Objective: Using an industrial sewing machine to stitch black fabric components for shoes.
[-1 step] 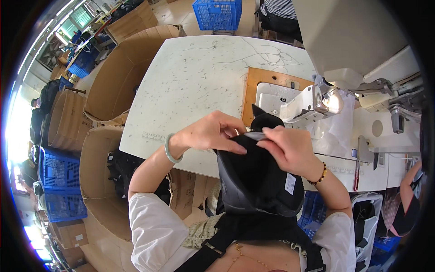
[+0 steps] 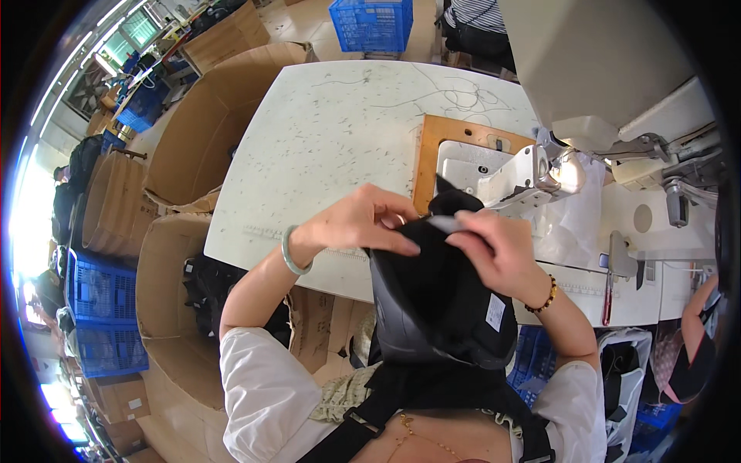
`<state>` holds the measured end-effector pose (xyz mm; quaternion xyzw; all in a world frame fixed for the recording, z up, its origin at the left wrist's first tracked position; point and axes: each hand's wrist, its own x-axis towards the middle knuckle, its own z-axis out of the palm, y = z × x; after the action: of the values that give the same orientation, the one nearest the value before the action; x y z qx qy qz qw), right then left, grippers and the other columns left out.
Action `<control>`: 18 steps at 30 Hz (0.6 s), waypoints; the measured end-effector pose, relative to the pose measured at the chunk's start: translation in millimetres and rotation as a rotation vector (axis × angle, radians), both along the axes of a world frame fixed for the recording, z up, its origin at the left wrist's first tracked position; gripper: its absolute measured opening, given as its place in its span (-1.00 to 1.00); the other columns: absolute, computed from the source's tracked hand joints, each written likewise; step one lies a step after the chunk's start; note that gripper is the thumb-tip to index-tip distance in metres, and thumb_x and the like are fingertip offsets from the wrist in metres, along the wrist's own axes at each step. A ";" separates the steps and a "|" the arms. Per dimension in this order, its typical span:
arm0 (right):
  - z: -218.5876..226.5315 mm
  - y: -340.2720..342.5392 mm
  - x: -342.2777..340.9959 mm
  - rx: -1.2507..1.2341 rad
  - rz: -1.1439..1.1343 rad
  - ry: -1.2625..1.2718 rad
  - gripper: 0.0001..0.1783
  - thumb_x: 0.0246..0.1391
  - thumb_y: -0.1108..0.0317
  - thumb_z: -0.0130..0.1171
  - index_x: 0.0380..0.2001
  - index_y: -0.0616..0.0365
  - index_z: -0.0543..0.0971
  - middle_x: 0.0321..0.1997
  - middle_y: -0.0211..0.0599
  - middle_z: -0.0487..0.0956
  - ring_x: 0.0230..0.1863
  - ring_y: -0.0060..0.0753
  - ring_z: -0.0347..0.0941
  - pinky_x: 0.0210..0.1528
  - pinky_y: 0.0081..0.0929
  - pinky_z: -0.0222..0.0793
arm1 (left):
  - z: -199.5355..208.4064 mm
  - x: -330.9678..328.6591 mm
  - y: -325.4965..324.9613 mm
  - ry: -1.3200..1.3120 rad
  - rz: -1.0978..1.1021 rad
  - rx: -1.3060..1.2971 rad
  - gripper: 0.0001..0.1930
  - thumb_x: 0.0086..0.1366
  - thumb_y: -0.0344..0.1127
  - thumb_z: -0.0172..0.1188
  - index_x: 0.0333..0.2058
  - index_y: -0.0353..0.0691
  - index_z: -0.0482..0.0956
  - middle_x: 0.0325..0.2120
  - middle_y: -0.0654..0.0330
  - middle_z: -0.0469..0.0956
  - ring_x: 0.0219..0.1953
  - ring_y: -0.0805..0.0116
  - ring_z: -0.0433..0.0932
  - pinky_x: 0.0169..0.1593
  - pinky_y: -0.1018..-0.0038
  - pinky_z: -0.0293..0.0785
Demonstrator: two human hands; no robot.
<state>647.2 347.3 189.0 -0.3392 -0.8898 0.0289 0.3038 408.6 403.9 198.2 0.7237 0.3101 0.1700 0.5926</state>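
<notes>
A black pouch-like fabric piece [image 2: 432,301] with a white label [image 2: 495,312] hangs at the table's near edge, in front of my chest. My left hand [image 2: 369,224] is closed on its upper left rim, thumb laid over the dark inside. My right hand [image 2: 498,247] pinches a small grey strip [image 2: 444,224] at the top of the opening. Beyond the fingers, a pointed black flap [image 2: 454,199] sticks up towards the sewing machine arm [image 2: 509,174]. The inside of the piece is too dark to make out.
A white table [image 2: 324,139] carries thread scraps and a ruler marking. The sewing machine bed sits in an orange-brown board [image 2: 427,154]. Red-handled snips [image 2: 607,297] lie at right. Cardboard boxes [image 2: 174,309] and blue crates [image 2: 104,289] stand at left. Another person's arm [image 2: 697,309] shows far right.
My right hand has shifted slightly, and the grey strip between its fingers sits a little differently. The left hand has barely moved.
</notes>
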 end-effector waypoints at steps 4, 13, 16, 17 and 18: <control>-14.0 -9.7 17.6 -0.220 -0.068 0.857 -0.65 0.05 0.49 0.03 -0.07 0.27 0.29 -0.41 -0.29 0.40 -0.46 -0.54 0.36 -0.50 -0.63 0.27 | -13.6 -6.6 12.6 -0.026 0.091 -0.126 -0.85 -0.01 -0.41 0.29 -0.48 -0.38 0.56 -0.67 0.43 0.36 -0.58 0.72 0.20 -0.53 0.65 0.05; -54.7 -77.8 118.8 -0.014 -0.578 0.139 -0.67 -0.05 0.34 0.17 -0.20 0.23 0.43 -0.35 -0.15 0.48 -0.37 -0.31 0.41 -0.44 -0.49 0.31 | -39.8 -61.3 -6.0 -0.248 0.546 -0.352 -0.92 0.01 -0.47 0.19 -0.56 -0.36 0.50 -0.65 0.33 0.47 -0.54 0.62 0.44 -0.41 0.75 0.32; -70.4 -96.7 148.5 -0.063 -0.817 -0.140 -0.64 -0.08 0.29 0.20 -0.19 0.19 0.46 -0.23 -0.13 0.50 -0.19 -0.09 0.40 -0.20 -0.29 0.29 | -37.0 -124.1 16.4 -0.167 0.789 -0.177 -0.85 0.07 -0.45 0.14 -0.41 -0.43 0.59 -0.46 0.17 0.59 -0.35 0.51 0.53 -0.31 0.67 0.39; -74.3 -101.4 157.7 -0.049 -0.821 -0.220 -0.65 -0.06 0.28 0.18 -0.18 0.17 0.47 -0.20 -0.16 0.49 -0.14 -0.09 0.38 -0.12 -0.25 0.23 | -36.9 -148.5 23.3 -0.435 0.905 -0.142 -0.84 0.09 -0.41 0.14 -0.42 -0.42 0.59 -0.47 0.17 0.58 -0.34 0.48 0.54 -0.31 0.63 0.40; -77.4 -106.2 164.7 -0.027 -0.847 -0.271 -0.65 -0.05 0.27 0.17 -0.16 0.16 0.47 -0.17 -0.19 0.48 -0.09 -0.09 0.36 -0.03 -0.20 0.18 | -36.9 -173.0 32.6 -0.647 1.058 -0.106 -0.83 0.12 -0.38 0.14 -0.42 -0.41 0.59 -0.47 0.17 0.57 -0.33 0.46 0.54 -0.30 0.59 0.41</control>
<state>811.9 241.1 111.6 -0.6785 -0.7037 -0.1312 0.1651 235.6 436.5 161.3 0.3534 0.4393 0.6358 0.5271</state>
